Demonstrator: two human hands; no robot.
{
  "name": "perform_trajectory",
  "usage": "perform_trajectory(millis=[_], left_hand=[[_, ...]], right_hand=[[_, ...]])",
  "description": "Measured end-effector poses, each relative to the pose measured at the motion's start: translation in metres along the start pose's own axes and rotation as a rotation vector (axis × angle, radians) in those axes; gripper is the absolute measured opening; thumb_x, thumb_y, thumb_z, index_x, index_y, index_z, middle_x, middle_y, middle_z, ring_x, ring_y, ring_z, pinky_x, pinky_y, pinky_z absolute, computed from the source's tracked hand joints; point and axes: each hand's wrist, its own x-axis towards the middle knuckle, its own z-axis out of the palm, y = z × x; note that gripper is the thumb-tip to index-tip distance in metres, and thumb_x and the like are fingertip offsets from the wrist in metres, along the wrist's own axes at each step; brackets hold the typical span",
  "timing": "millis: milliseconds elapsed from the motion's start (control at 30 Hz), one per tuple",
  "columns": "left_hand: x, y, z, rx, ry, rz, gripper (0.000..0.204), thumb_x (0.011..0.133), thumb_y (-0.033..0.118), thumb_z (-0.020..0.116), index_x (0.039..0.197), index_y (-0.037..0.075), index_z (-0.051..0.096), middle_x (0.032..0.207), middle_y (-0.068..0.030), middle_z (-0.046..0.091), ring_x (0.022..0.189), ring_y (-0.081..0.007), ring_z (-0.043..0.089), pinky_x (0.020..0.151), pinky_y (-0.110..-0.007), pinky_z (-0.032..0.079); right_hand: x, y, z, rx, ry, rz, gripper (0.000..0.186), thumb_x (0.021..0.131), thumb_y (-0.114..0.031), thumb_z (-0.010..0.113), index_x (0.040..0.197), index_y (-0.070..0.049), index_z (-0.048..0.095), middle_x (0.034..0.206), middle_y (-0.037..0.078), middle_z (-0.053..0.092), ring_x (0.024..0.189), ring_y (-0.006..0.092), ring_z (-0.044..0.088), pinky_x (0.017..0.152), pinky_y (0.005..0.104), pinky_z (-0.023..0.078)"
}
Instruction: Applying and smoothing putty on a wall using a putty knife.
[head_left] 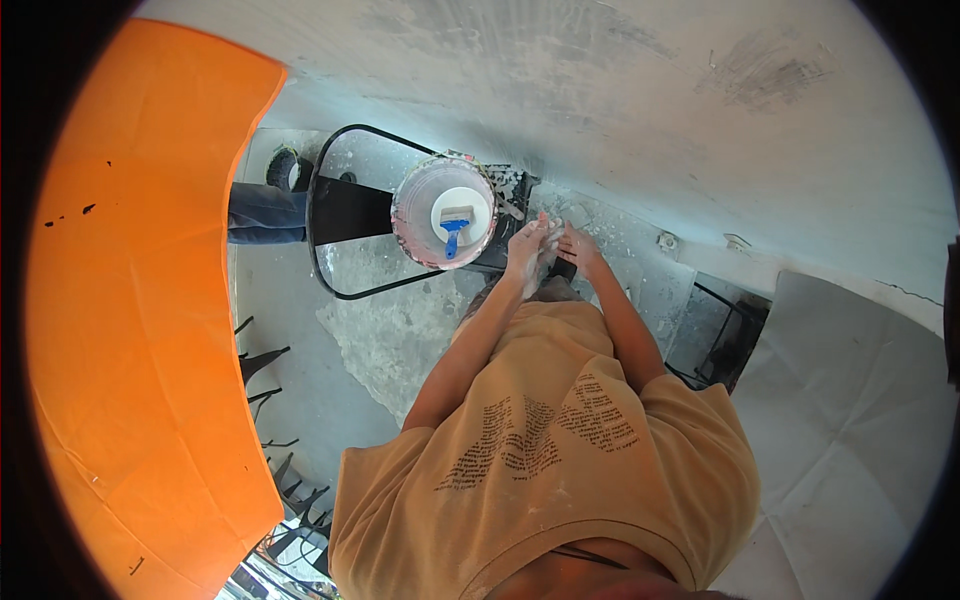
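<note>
In front of my body, my left hand [525, 246] and my right hand [580, 247] are close together, fingers bent in toward each other. Between them is a whitish, crumpled-looking thing [549, 234]; its kind is too small to tell. Both hands seem closed on it. To the left of my left hand stands a round bucket [408, 220] with paint-smeared walls and white material at its bottom. A flat paintbrush [453, 235] with a blue handle and pale bristles lies inside the bucket, touched by neither hand.
A black metal frame with a rounded rail [345, 292] surrounds the bucket's left side. Beyond my hands rises a pale, scuffed wall [640, 130]. An orange sheet [160, 300] hangs at the left, a grey sheet [850, 400] at the right. White splatters mark the floor [375, 330].
</note>
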Motion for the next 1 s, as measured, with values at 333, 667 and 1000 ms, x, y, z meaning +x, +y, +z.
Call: perform_trajectory(millis=[333, 667, 1000], left_hand=[[0.005, 0.001, 0.048, 1.193, -0.4, 0.737, 0.055, 0.092, 0.04, 0.041, 0.132, 0.002, 0.039, 0.141, -0.0195, 0.031, 0.136, -0.0325, 0.018, 0.111, -0.042, 0.014], [0.052, 0.042, 0.078, 1.413, -0.556, 0.833, 0.059, 0.094, 0.043, 0.034, 0.142, 0.011, 0.024, 0.147, -0.0156, 0.02, 0.138, -0.0297, 0.014, 0.111, -0.047, 0.009], [0.057, 0.036, 0.054, 0.955, -0.258, 0.7, 0.039, 0.089, 0.028, 0.057, 0.118, 0.001, 0.056, 0.112, -0.0152, 0.061, 0.11, -0.0271, 0.055, 0.098, -0.036, 0.039]], right_hand=[[-0.085, -0.06, 0.004, 1.178, -0.446, -0.333, 0.073, 0.089, -0.062, 0.026, 0.132, -0.004, 0.035, 0.135, 0.018, 0.039, 0.127, 0.0327, 0.035, 0.108, 0.0446, 0.025], [-0.088, -0.051, -0.033, 1.408, -1.058, -0.606, 0.08, 0.086, -0.067, 0.027, 0.138, -0.007, 0.029, 0.14, 0.008, 0.035, 0.132, 0.0244, 0.027, 0.109, 0.0415, 0.018], [-0.138, -0.084, -0.037, 1.224, -0.345, -0.626, 0.059, 0.094, -0.046, 0.035, 0.137, -0.006, 0.032, 0.133, 0.016, 0.044, 0.128, 0.0296, 0.036, 0.108, 0.0432, 0.026]])
